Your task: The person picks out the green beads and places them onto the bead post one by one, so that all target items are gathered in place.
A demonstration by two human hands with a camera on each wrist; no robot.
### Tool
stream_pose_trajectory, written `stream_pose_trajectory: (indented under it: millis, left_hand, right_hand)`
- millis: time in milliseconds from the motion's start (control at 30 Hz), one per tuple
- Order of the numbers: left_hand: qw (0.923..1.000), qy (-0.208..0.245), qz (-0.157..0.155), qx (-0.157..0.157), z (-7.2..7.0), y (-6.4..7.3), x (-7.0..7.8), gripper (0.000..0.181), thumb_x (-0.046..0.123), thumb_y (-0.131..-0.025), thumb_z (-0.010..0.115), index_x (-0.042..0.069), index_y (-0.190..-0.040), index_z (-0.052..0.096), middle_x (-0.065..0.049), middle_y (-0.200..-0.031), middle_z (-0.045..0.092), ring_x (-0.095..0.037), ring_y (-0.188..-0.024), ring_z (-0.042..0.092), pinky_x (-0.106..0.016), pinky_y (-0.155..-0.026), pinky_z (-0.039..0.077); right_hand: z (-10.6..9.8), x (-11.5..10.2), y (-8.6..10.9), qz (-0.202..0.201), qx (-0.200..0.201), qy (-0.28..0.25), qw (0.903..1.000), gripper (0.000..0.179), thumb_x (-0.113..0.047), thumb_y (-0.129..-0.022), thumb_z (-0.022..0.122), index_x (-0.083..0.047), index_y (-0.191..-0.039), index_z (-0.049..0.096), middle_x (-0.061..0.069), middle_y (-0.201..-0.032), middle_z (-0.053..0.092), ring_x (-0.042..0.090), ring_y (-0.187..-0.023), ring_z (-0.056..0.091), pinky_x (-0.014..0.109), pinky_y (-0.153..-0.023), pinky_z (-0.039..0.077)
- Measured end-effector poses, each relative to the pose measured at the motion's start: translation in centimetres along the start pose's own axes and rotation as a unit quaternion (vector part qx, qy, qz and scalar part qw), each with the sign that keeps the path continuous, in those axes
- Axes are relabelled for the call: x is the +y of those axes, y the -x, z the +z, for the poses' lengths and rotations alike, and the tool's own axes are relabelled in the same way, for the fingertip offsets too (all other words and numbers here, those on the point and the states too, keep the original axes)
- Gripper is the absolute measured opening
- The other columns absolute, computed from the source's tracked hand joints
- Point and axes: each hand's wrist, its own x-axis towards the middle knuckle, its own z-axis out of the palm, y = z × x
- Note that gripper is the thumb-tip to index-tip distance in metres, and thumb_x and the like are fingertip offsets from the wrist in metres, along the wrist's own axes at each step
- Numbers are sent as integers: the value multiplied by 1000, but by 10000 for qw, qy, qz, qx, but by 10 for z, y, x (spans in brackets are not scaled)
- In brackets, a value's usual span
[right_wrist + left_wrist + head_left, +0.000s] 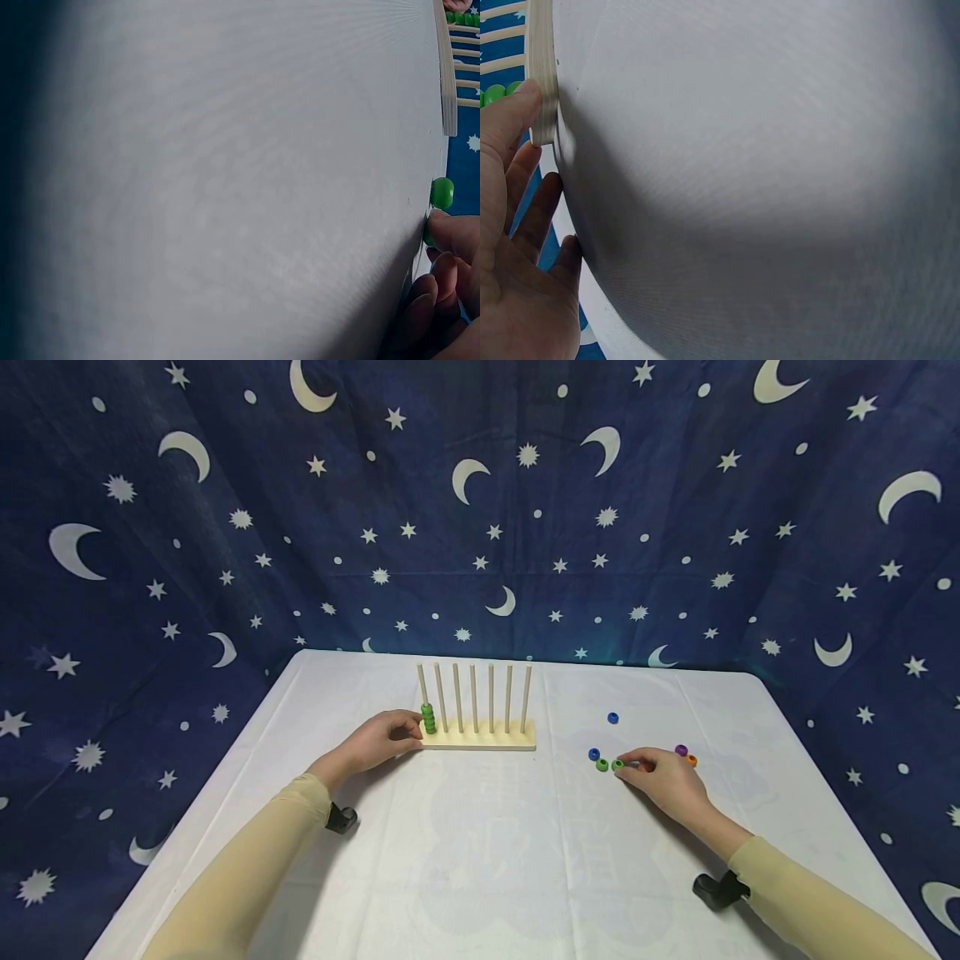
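A wooden peg rack (480, 742) stands on the table with a row of upright pegs; several green beads (428, 718) are stacked on its leftmost peg. My left hand (378, 741) holds the left end of the rack's base, thumb on the front face and a fingertip at the end, as the left wrist view shows. To the right, my right hand (670, 783) pinches a green bead (617, 766) between thumb and index finger, low at the tabletop. Just left of it lies another green bead (602, 765).
One blue bead (594, 754) sits beside the green ones, and a second blue bead (612, 718) lies farther back. Behind my right hand are a purple bead (681, 750) and an orange bead (692, 761). A dark blue curtain (420, 502) hangs beyond the white table (480, 860).
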Motion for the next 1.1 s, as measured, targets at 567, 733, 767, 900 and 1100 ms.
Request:
stream_pose_trajectory:
  millis: [567, 733, 767, 900, 1100]
  left_hand:
    - [10000, -19, -24, 10, -1, 0, 0, 7, 19, -95, 76, 18, -97, 69, -13, -146, 57, -35, -140, 47, -51, -119, 32]
    - [10000, -41, -35, -3, 0, 1, 0, 7, 20, -95, 76, 19, -97, 69, -13, -145, 57, -34, -139, 47, -51, -118, 32]
    - [10000, -43, -30, -6, 0, 1, 0, 7, 20, -95, 76, 19, -97, 69, -13, -145, 57, -34, -139, 47, -51, -118, 32]
    - [10000, -50, -20, -18, 0, 1, 0, 8, 20, -95, 76, 19, -97, 69, -13, -145, 57, -34, -139, 48, -51, -118, 32]
    - [10000, -60, -70, -6, -1, 0, 1, 8, 20, -95, 76, 19, -98, 68, -12, -146, 57, -33, -140, 47, -50, -119, 32]
  right_hand:
    - [-27, -13, -5, -154, 34, -382, 9991, 30, -31, -94, 76, -8, -112, 73, 3, -70, 53, 18, -57, 49, 29, -45, 37]
    - [-47, -30, -13, -311, 228, -327, 9987, 35, -38, -95, 74, -9, -114, 73, 4, -72, 52, 19, -61, 46, 29, -48, 36]
    - [-50, -34, -14, -351, 235, -336, 9985, 36, -38, -95, 74, -9, -115, 72, 4, -73, 52, 19, -62, 46, 30, -49, 36]
    - [-62, -51, -20, -512, 236, -407, 9976, 35, -40, -95, 73, -12, -116, 72, 5, -76, 52, 21, -64, 46, 30, -49, 37]
    - [-72, -78, -32, -880, 309, -453, 9946, 34, -43, -95, 73, -15, -115, 72, 6, -79, 54, 22, -70, 48, 32, -54, 38]
